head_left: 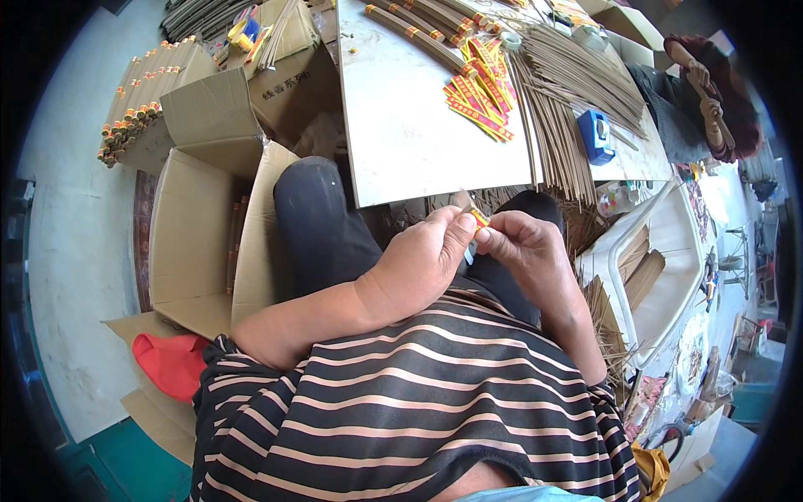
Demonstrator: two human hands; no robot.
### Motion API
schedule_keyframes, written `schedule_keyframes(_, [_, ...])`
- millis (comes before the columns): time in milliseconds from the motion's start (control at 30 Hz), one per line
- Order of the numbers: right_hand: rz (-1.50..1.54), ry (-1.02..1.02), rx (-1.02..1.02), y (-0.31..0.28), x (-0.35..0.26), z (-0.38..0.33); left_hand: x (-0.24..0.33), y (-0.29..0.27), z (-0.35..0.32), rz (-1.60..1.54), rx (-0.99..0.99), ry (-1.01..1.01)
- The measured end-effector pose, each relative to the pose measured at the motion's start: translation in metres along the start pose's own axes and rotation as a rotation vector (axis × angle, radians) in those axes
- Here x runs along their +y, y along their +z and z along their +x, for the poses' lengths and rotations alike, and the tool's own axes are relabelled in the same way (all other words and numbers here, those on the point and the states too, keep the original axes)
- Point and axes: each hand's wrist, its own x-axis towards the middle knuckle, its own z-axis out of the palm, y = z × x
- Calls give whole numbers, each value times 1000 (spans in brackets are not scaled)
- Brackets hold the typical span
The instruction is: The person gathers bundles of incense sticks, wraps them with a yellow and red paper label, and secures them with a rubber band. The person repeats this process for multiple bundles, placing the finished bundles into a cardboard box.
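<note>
In front of my lap, my left hand is closed round the end of a bundle of incense sticks, most of which is hidden by my fingers. A red and yellow paper label lies at the bundle's end, between my two hands. My right hand pinches the label's edge with thumb and fingertips. On the white table ahead are a pile of loose red and yellow labels, several banded incense bundles and many loose incense sticks.
A blue tape dispenser stands at the table's right side. To my left is an open cardboard box with bundles inside. Stacked banded bundles lie beyond it. A white bin holds sticks at right. Another person handles sticks at far right.
</note>
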Motion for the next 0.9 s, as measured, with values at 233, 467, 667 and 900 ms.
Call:
schedule_keyframes(233, [205,-90,-185,-5,18,7,4,-4,-1,-19,-115,18])
schedule_keyframes(467, [299,-165,-345,-13,26,16,3,-12,1,-305,-313,-52])
schedule_keyframes(667, [257,-118,-410,-18,23,22,1,-16,4,-491,-383,-153])
schedule_keyframes(900, [326,-72,-441,-16,17,18,-12,-11,10,-481,-381,-133])
